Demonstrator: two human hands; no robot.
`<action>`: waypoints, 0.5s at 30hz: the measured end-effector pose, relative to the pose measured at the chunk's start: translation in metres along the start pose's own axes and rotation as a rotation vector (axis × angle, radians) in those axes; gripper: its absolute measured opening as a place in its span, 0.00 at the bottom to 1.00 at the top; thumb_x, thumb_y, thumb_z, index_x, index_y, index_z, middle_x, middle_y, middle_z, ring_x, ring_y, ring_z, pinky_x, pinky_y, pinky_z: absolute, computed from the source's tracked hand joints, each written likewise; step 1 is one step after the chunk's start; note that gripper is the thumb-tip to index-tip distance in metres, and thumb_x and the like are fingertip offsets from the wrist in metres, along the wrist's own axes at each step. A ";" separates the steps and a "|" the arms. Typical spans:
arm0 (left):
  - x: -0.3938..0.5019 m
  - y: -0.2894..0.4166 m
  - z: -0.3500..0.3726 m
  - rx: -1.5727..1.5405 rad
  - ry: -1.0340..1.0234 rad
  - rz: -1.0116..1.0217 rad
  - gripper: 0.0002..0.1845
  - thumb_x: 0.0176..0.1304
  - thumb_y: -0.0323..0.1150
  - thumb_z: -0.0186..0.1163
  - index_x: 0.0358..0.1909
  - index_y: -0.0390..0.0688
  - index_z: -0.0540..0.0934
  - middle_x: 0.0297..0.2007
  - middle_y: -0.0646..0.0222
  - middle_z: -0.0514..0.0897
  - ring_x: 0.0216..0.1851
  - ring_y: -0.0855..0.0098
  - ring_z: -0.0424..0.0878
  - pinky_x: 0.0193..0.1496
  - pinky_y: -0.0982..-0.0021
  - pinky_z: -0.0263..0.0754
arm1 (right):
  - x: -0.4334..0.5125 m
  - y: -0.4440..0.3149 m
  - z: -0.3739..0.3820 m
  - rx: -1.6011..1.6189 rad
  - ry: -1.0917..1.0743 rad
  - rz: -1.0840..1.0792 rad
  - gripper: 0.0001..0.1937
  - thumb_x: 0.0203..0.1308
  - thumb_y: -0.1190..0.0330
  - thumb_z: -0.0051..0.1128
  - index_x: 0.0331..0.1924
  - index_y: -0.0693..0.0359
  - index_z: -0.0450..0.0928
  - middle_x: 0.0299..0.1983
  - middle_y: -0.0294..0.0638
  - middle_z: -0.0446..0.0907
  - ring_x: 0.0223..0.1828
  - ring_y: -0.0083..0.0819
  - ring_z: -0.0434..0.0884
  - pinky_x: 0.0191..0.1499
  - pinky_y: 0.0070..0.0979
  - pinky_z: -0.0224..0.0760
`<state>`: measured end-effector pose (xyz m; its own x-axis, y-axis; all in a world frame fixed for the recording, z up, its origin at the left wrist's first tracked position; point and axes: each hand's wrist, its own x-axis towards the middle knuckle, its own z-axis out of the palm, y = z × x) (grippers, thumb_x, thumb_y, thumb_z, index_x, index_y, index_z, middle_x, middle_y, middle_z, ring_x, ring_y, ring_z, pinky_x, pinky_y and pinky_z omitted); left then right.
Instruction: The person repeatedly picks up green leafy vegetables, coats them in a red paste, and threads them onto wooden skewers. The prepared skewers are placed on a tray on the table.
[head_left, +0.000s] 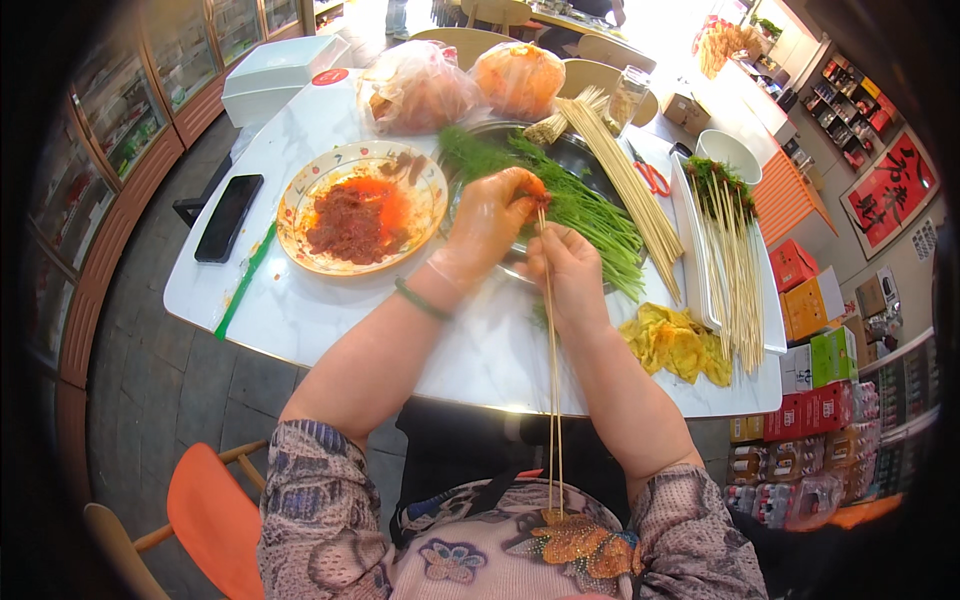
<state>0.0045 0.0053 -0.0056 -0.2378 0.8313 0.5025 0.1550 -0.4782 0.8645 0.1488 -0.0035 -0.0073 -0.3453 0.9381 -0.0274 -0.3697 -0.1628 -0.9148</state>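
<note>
My left hand (491, 214), in a clear plastic glove with red-stained fingertips, pinches at the top ends of two thin bamboo skewers (553, 337). A small dark red morsel seems to sit there, mostly hidden by the fingers. Bare, my right hand (570, 262) grips the same skewers just below, and their lower ends reach down to my chest. Under the hands stands a round metal tray (517, 270) with green feathery-leaved stalks (592, 225). To the left, a patterned plate (296, 244) holds dark red marinated meat (349, 225) in red oil.
Loose skewers (622, 180) lie across the tray's right rim, beside red-handled scissors (652, 178). A white tray (694, 262) carries loaded skewers (724, 225); a yellow cloth (675, 345) is near it. Filled plastic bags (416, 86) stand behind. A phone (229, 217) and green strip (247, 281) lie left.
</note>
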 end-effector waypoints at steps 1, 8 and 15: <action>-0.001 0.001 0.001 0.045 -0.010 0.021 0.07 0.63 0.19 0.62 0.40 0.35 0.85 0.35 0.57 0.89 0.36 0.65 0.87 0.41 0.67 0.80 | 0.002 0.001 -0.001 -0.011 -0.006 -0.012 0.07 0.77 0.69 0.53 0.47 0.65 0.77 0.30 0.33 0.78 0.26 0.19 0.75 0.40 0.26 0.84; -0.004 0.004 0.003 0.059 -0.014 0.053 0.07 0.63 0.19 0.62 0.41 0.36 0.85 0.36 0.59 0.89 0.37 0.68 0.87 0.42 0.68 0.80 | 0.009 -0.007 -0.006 0.024 0.013 0.070 0.11 0.77 0.68 0.52 0.49 0.70 0.74 0.34 0.40 0.77 0.26 0.22 0.75 0.41 0.31 0.85; 0.001 0.000 0.000 0.013 0.014 0.086 0.07 0.64 0.21 0.65 0.43 0.35 0.83 0.37 0.60 0.89 0.36 0.74 0.85 0.41 0.71 0.79 | -0.005 -0.005 -0.011 -0.045 -0.089 0.055 0.10 0.73 0.68 0.56 0.46 0.68 0.74 0.32 0.40 0.79 0.24 0.23 0.75 0.35 0.29 0.82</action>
<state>0.0046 0.0063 -0.0049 -0.2364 0.7834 0.5748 0.1873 -0.5437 0.8181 0.1622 -0.0037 -0.0073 -0.4397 0.8971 -0.0443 -0.3094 -0.1976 -0.9302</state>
